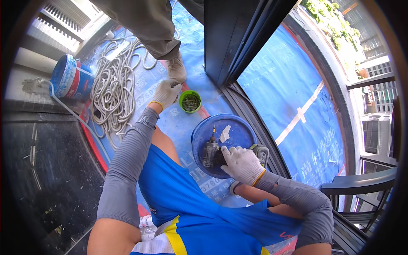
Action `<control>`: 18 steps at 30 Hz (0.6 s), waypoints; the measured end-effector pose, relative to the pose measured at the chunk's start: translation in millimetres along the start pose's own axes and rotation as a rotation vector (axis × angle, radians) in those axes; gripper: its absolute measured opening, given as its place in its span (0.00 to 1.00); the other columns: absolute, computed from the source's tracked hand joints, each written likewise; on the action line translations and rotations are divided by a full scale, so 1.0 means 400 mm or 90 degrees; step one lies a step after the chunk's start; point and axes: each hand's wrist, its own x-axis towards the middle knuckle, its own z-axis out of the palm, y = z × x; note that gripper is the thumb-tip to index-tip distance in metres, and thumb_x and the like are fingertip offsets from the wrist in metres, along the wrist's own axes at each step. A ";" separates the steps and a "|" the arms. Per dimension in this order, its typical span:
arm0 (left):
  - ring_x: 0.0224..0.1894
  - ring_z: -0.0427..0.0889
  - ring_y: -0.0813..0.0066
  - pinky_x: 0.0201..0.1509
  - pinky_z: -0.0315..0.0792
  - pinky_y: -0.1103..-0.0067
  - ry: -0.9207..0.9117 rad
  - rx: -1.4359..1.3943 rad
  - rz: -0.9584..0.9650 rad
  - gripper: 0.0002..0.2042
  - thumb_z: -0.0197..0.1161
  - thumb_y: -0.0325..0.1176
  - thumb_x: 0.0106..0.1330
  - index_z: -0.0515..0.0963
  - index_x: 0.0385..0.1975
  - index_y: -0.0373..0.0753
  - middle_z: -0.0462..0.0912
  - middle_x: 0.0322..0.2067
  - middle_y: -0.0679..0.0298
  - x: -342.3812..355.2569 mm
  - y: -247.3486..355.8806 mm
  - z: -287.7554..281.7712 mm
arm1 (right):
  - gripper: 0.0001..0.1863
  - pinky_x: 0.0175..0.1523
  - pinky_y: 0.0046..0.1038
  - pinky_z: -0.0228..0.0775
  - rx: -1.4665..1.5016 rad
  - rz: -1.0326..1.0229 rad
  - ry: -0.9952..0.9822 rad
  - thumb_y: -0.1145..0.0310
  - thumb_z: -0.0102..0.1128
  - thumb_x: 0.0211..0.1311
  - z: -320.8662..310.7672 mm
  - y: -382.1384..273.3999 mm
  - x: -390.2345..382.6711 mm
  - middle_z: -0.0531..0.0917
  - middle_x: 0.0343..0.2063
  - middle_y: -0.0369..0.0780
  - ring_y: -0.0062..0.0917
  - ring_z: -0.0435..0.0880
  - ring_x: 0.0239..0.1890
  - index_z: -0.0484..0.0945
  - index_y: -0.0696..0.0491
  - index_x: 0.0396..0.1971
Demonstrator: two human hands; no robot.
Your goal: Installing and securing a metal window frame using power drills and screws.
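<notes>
My left hand (165, 92), in a white glove, is raised left of a green cup (190, 102) of screws or nails, fingers closed on something I cannot make out. My right hand (242, 163), also gloved, is closed around the handle of a cordless drill (210, 151) with a bit pointing away from me. The drill rests on a round blue lid (202, 129), beside a scrap of white material (225, 133).
Another person's leg and boot (176, 70) stand ahead, near a dark frame (223, 42) and track. Coiled pale rope (110, 89) and a blue bucket (70, 83) are at left, blue sheeting (284, 93) covers the floor, and railings (361, 180) line the right.
</notes>
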 end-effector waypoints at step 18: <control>0.48 0.91 0.49 0.56 0.83 0.59 -0.122 0.631 0.134 0.14 0.62 0.36 0.62 0.90 0.42 0.39 0.91 0.42 0.48 0.296 -0.251 0.209 | 0.32 0.43 0.43 0.85 0.104 0.004 0.010 0.50 0.73 0.64 0.011 0.033 0.031 0.87 0.39 0.48 0.43 0.90 0.43 0.73 0.57 0.58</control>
